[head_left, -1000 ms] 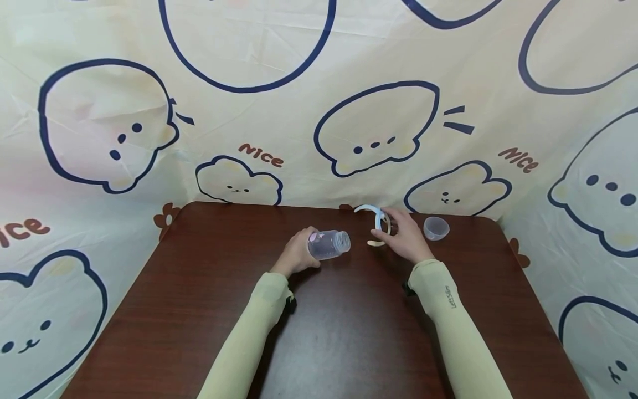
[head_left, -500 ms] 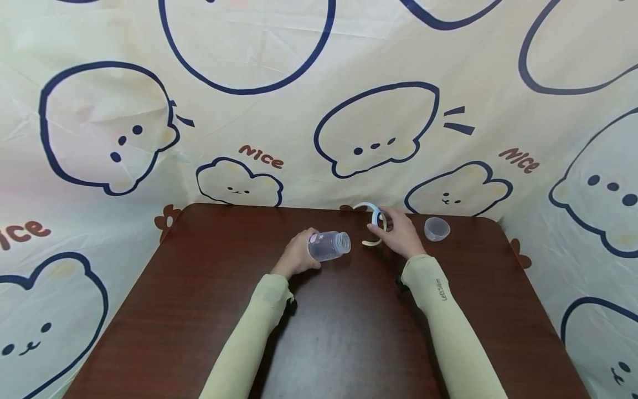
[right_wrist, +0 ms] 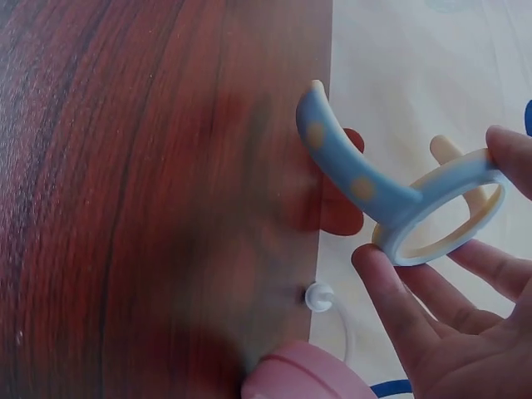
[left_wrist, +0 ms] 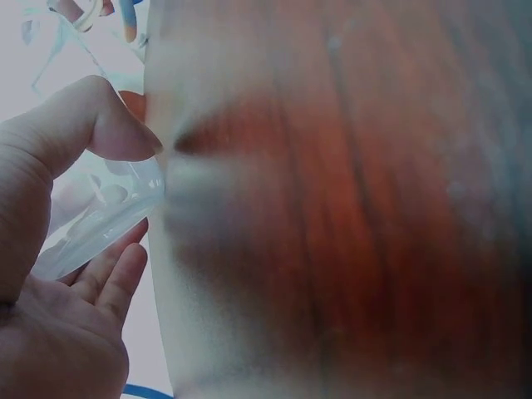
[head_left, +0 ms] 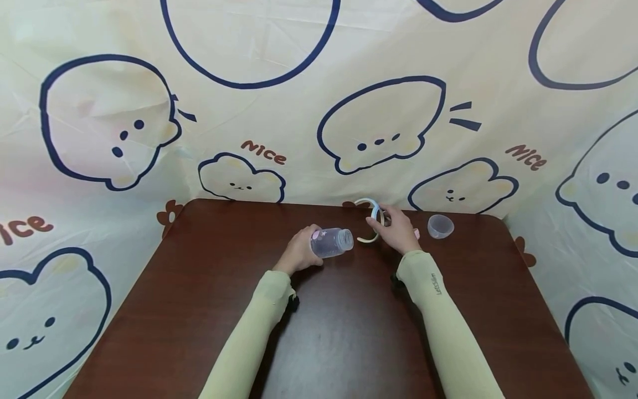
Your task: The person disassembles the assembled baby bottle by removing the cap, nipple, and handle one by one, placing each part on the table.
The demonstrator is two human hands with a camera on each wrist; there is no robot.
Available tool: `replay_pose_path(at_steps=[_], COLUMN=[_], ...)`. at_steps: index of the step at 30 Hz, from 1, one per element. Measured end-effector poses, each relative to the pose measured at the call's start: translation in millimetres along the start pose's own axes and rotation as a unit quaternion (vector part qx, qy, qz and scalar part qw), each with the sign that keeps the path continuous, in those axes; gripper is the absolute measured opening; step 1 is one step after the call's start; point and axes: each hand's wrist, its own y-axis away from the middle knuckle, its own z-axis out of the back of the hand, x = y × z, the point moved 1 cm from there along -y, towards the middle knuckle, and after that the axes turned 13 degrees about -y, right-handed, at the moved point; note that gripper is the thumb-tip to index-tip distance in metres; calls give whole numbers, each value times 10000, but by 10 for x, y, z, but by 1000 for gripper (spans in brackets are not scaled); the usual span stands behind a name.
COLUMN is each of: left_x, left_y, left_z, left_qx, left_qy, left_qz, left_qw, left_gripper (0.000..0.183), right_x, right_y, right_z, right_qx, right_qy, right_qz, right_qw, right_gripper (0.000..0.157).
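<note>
My left hand (head_left: pixel 301 250) grips a clear baby bottle (head_left: pixel 330 243) round its body. The bottle lies sideways above the table, its uncapped threaded neck facing right. In the left wrist view, thumb and fingers (left_wrist: pixel 125 125) wrap the clear wall. To the right, my right hand (head_left: pixel 399 230) pinches a two-armed bottle handle ring (right_wrist: pixel 366 191), blue with pale dots on one side and cream on the other. A small gap separates the ring from the bottle's mouth. Behind the right hand a pink part (right_wrist: pixel 303 374) shows, mostly hidden, near a thin tube with a whitish end (right_wrist: pixel 317 297).
A clear dome-shaped cup (head_left: pixel 441 226) stands to the right of my right hand, near the back of the brown table (head_left: pixel 339 332). A cartoon-printed cloth (head_left: pixel 294 127) hangs behind and at both sides of the table.
My right hand has moved slightly left with the handle ring, closer to the bottle. The pink part now shows to its right. The left hand and bottle stay nearly still.
</note>
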Motion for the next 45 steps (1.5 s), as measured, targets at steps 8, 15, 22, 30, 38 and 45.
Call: replay_pose_path(at_steps=[8,15,22,30,38,45], left_x=[12,11,9,13,12,4], left_y=[3,-4,-6,-9,-9,-7], left_z=[6,13,6,4,-4,0], left_qx=[49,-12,-28,8,10,9], left_qy=[-56,-61,-21,-17,8,23], left_qz=[23,-100,-62,-68,-71,-42], left_qw=[10000,9999,10000,10000,10000,10000], left_gripper=[84,83,83,83,83,83], right_x=[-31,-55,-54,-44,-36,-67], right_y=[-33,-44,-68,-108,-94,-127], right_z=[-54,-72,-85,-123,-159,-213], right_qx=[13,-104,-198,-200,-184,-268], right_qy=[58,286,336,380,67,-47], right_qz=[-201,-279,-536,-680,-782,-990], right_qw=[9998,9991,9978,9968,9967,9947], right_gripper=[67,64,70,70,72,71])
